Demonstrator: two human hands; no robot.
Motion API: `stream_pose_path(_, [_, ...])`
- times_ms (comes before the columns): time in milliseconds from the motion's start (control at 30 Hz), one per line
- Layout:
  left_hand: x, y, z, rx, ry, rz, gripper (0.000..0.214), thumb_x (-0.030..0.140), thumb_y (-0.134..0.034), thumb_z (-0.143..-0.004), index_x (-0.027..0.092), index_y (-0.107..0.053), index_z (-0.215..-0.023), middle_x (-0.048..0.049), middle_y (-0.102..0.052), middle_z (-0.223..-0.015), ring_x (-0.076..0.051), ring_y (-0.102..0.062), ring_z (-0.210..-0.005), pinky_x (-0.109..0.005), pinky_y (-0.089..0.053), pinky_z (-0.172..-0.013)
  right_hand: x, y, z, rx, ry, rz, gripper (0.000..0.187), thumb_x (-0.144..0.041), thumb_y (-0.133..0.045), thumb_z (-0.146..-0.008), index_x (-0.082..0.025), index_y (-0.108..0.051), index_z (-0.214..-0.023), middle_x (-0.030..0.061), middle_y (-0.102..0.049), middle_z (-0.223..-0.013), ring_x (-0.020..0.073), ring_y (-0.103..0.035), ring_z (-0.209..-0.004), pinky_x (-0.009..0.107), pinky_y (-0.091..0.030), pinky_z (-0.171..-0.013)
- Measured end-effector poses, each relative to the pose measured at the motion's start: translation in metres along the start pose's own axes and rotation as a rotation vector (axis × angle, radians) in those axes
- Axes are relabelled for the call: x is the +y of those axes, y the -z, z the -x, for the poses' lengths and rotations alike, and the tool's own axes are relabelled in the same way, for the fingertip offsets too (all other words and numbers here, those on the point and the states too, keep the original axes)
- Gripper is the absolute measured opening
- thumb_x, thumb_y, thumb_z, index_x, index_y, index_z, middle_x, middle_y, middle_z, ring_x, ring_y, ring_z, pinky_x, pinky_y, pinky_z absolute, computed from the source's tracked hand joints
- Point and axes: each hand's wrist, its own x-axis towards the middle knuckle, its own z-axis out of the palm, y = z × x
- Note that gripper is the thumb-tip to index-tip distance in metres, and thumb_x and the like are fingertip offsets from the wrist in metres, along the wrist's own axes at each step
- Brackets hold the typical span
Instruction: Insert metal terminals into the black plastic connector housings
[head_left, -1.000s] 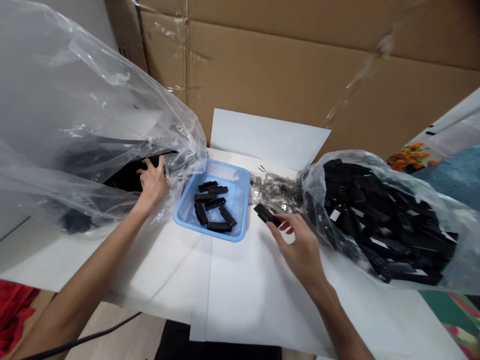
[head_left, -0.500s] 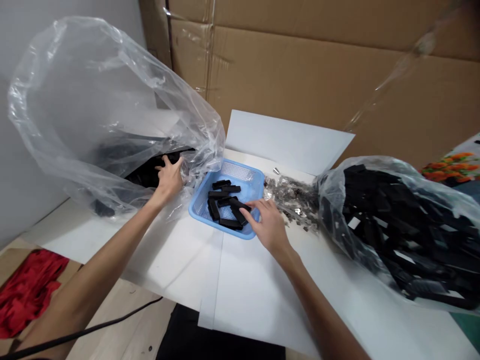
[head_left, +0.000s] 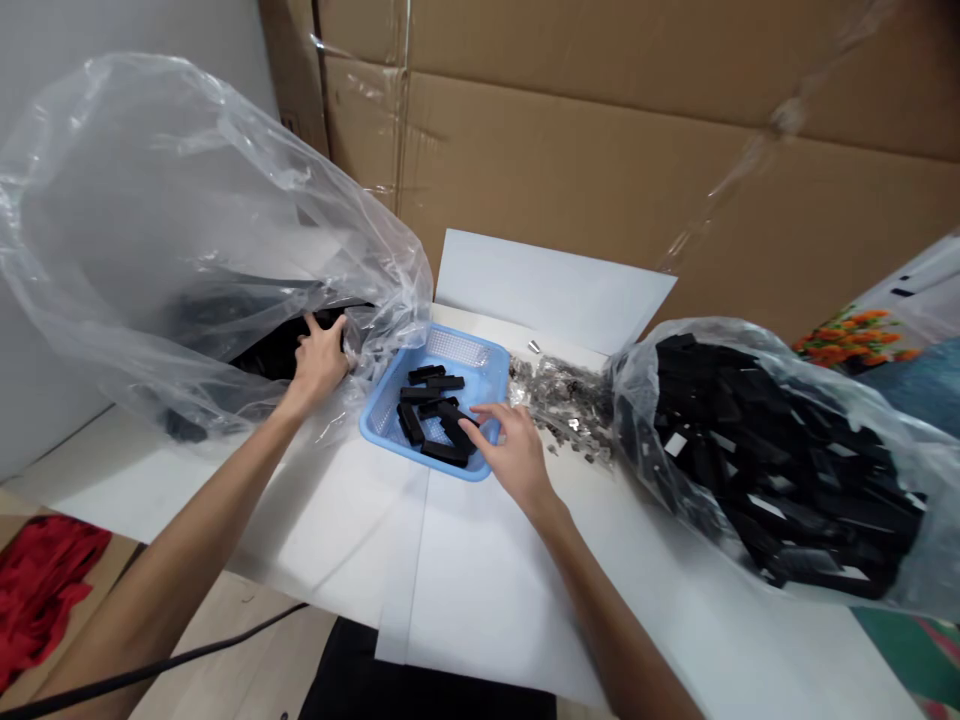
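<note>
My left hand (head_left: 321,358) reaches into the mouth of a large clear plastic bag (head_left: 360,225) at the left. Its fingers are spread over dark pieces (head_left: 262,352) inside; the fingertips are partly hidden. At the blue plastic basket (head_left: 373,432), my right hand (head_left: 514,450) comes in over the right rim. Its thumb and index finger are around the end of a black oblong plastic piece (head_left: 452,420), which lies on others. Several similar black pieces (head_left: 420,396) lie loosely across the basket floor.
Small metal parts in clear bags (head_left: 570,395) lie right of the basket. A clear bag full of black pieces (head_left: 772,470) stands farther right. Behind are a white board (head_left: 547,285) and cardboard (head_left: 540,160). Red cloth (head_left: 49,590) and a black cable (head_left: 225,643) are lower left.
The whole view has shifted, so everything appears a little farther left. Both hands keep nearly the same places relative to the bag and basket.
</note>
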Motion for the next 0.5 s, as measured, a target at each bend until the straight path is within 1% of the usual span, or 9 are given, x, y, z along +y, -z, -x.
stream_pose_path(67, [-0.008,0.006,0.006,0.031,0.020,0.030,0.067,0.046,-0.067,-0.092,0.025,-0.054,-0.155,-0.0267,-0.038,-0.161,-0.048,-0.067,-0.123,-0.053,-0.053,-0.102,-0.001,0.000,0.001,0.022,-0.006,-0.015,0.039,-0.058,-0.058,-0.103,-0.023,-0.076,-0.107,0.0079,-0.077,-0.095,0.0286,-0.063,-0.090,0.041,-0.051,-0.081])
stream_pose_path(133, [-0.015,0.013,0.010,0.070,0.052,0.064,0.065,0.055,-0.064,-0.094,0.026,-0.056,-0.151,-0.0243,-0.043,-0.155,-0.046,-0.069,-0.121,-0.051,-0.053,-0.103,-0.001,-0.001,0.002,0.041,-0.005,-0.035,0.038,-0.055,-0.056,-0.104,-0.022,-0.074,-0.107,0.0085,-0.077,-0.096,0.0276,-0.063,-0.089,0.041,-0.051,-0.084])
stream_pose_path(233, [-0.019,0.027,0.011,0.124,0.055,0.187,0.068,0.066,-0.062,-0.093,0.022,-0.061,-0.145,-0.0206,-0.053,-0.149,-0.044,-0.065,-0.127,-0.049,-0.051,-0.105,-0.001,-0.002,0.003,0.055,-0.005,-0.071,0.035,-0.049,-0.052,-0.106,-0.021,-0.073,-0.104,0.0082,-0.074,-0.094,0.0247,-0.062,-0.084,0.038,-0.051,-0.082])
stream_pose_path(300, [-0.018,0.041,0.010,0.175,0.026,0.303,0.066,0.065,-0.066,-0.092,0.019,-0.065,-0.139,-0.0165,-0.062,-0.143,-0.040,-0.058,-0.136,-0.046,-0.047,-0.112,-0.002,-0.003,0.003,0.055,-0.007,-0.095,0.033,-0.046,-0.051,-0.106,-0.021,-0.072,-0.104,0.0076,-0.073,-0.094,0.0224,-0.062,-0.080,0.036,-0.051,-0.078])
stream_pose_path(367, [-0.016,0.057,0.007,0.209,0.010,0.389,0.058,0.057,-0.066,-0.093,0.017,-0.066,-0.135,-0.0115,-0.069,-0.139,-0.033,-0.057,-0.136,-0.041,-0.045,-0.116,-0.003,-0.003,0.003,0.054,-0.012,-0.115,0.031,-0.043,-0.050,-0.106,-0.021,-0.072,-0.104,0.0072,-0.073,-0.095,0.0210,-0.063,-0.078,0.034,-0.051,-0.076])
stream_pose_path(400, [-0.014,0.066,0.006,0.208,0.022,0.420,0.055,0.054,-0.066,-0.094,0.016,-0.066,-0.134,-0.0096,-0.071,-0.136,-0.030,-0.061,-0.130,-0.040,-0.048,-0.114,-0.003,-0.003,0.003,0.053,-0.013,-0.124,0.031,-0.043,-0.050,-0.105,-0.021,-0.071,-0.104,0.0071,-0.073,-0.095,0.0208,-0.063,-0.079,0.033,-0.051,-0.076])
stream_pose_path(433, [-0.013,0.076,0.005,0.182,0.038,0.444,0.055,0.054,-0.065,-0.094,0.016,-0.066,-0.134,-0.0087,-0.073,-0.131,-0.028,-0.066,-0.120,-0.040,-0.052,-0.109,-0.004,-0.003,0.003,0.052,-0.015,-0.131,0.030,-0.043,-0.051,-0.105,-0.021,-0.071,-0.104,0.0069,-0.073,-0.095,0.0206,-0.064,-0.079,0.033,-0.052,-0.076])
stream_pose_path(500, [-0.013,0.094,0.003,0.100,0.077,0.482,0.062,0.063,-0.064,-0.091,0.014,-0.068,-0.130,-0.0079,-0.077,-0.115,-0.026,-0.071,-0.100,-0.040,-0.060,-0.094,-0.004,-0.003,0.003,0.050,-0.020,-0.142,0.029,-0.043,-0.051,-0.105,-0.021,-0.071,-0.103,0.0066,-0.073,-0.096,0.0202,-0.064,-0.079,0.033,-0.052,-0.076])
